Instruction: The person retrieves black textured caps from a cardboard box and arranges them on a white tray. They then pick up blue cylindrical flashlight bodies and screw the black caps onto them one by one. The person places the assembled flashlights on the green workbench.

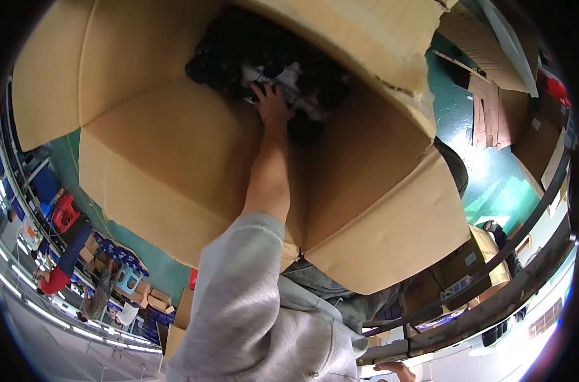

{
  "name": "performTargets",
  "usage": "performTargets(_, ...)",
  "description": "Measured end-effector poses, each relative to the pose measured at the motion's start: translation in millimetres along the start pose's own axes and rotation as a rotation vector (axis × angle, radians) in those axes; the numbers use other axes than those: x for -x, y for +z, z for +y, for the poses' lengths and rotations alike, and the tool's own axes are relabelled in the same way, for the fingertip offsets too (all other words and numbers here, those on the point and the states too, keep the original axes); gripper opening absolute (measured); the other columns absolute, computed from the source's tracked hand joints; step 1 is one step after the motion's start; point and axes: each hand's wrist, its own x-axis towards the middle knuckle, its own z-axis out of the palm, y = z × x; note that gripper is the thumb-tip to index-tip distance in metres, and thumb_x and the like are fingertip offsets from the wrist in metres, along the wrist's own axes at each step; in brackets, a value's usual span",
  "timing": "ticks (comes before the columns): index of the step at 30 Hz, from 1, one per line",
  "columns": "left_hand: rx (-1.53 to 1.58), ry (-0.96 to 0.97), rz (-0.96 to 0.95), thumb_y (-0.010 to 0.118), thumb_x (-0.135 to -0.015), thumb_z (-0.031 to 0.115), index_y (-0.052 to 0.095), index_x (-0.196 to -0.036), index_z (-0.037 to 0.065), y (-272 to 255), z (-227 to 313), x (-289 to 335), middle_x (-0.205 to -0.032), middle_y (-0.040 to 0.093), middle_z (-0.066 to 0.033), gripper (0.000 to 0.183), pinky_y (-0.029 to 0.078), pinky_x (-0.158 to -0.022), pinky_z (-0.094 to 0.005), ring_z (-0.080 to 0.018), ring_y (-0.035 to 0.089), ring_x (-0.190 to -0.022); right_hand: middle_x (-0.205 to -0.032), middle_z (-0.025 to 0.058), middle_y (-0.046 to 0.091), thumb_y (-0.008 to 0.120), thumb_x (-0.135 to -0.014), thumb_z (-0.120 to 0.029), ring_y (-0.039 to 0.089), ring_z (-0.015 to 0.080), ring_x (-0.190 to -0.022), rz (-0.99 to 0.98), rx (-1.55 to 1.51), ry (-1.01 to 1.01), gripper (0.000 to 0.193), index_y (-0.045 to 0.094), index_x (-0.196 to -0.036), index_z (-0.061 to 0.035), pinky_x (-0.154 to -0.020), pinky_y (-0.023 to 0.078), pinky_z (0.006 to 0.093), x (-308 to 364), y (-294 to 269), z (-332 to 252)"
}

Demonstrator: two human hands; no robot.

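My left hand (271, 104) reaches deep into a large open cardboard box (168, 149), its grey-sleeved arm stretched out. The fingers are spread and lie on a clear, shiny plastic wrapping (259, 77) at the bottom. Around it sits a heap of black items (232, 54), perhaps bagged; their kind is too dark to make out. Some pale, whitish pieces (291, 75) show among them next to my fingers. At the lower edge, right of my torso, a cut-off hand (397, 369) shows; its fingers are too little seen to tell whether it is mine.
Box flaps (391, 232) fold outward towards me. Flattened cardboard (493, 114) leans on the green floor (448, 95) at right. Another open carton (487, 254) stands at lower right near a dark curved rail (493, 280). People and a blue stool (128, 280) are at far left.
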Motion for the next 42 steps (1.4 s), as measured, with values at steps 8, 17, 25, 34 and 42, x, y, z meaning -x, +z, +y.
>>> performTargets(8, 0.339, -0.004, 0.421, 0.085, -0.075, 0.032, 0.048, -0.141, 0.015, 38.3, 3.7, 2.8, -0.159, 0.025, -0.0174, 0.078, 0.053, -0.102, -0.0550, -0.0493, -0.004, -0.151, -0.115, 0.0173, 0.070, 0.062, -0.088, -0.005, 0.065, 0.0325, -0.110, 0.098, 0.024, 0.012, 0.034, 0.065, -0.121, 0.0000, -0.098, 0.047, 0.0415, 2.5, 5.4, 16.2)
performTargets(17, 0.094, -0.033, 0.233, 0.082, -0.078, 0.029, 0.059, -0.135, 0.022, 19.1, -1.6, 5.6, -0.158, 0.025, -0.0196, 0.063, 0.049, -0.108, -0.0517, -0.0541, -0.004, -0.149, -0.113, 0.0181, 0.070, 0.060, -0.091, -0.003, 0.066, 0.0309, -0.107, 0.157, 0.002, 0.034, 0.030, 0.064, -0.120, 0.0021, -0.097, 0.048, 0.0398, 3.2, 10.0, 24.3)
performTargets(25, 0.210, -0.051, 0.191, 0.087, -0.074, 0.031, 0.060, -0.134, 0.024, 17.0, -3.4, 14.9, -0.155, 0.029, -0.0136, 0.067, 0.052, -0.107, -0.0496, -0.0564, -0.004, -0.148, -0.112, 0.0179, 0.070, 0.061, -0.090, -0.002, 0.066, 0.0309, -0.106, 0.196, 0.096, -0.039, 0.032, 0.064, -0.121, 0.0010, -0.095, 0.049, 0.0401, 2.6, 2.9, 34.0)
performTargets(34, 0.380, -0.013, 0.042, 0.091, -0.070, 0.034, 0.056, -0.137, 0.011, 0.4, -4.3, 10.2, -0.150, 0.040, -0.0157, 0.080, 0.060, -0.096, -0.0483, -0.0459, 0.016, -0.149, -0.110, 0.0156, 0.072, 0.062, -0.088, 0.000, 0.068, 0.0304, -0.104, 0.235, 0.121, -0.162, 0.033, 0.065, -0.121, -0.0007, -0.091, 0.050, 0.0395, -1.8, 6.5, 41.4)
performTargets(42, 1.330, -0.078, -0.636, 0.082, -0.084, 0.032, 0.064, -0.130, 0.010, -110.3, -7.7, 25.3, -0.144, 0.052, -0.0051, 0.054, 0.062, -0.088, -0.0447, -0.0238, 0.057, -0.123, -0.114, 0.0141, 0.072, 0.065, -0.091, -0.006, 0.068, 0.0260, -0.101, 0.273, 0.065, -0.256, 0.034, 0.065, -0.124, -0.0033, -0.079, 0.053, 0.0373, -2.7, 24.4, 73.2)
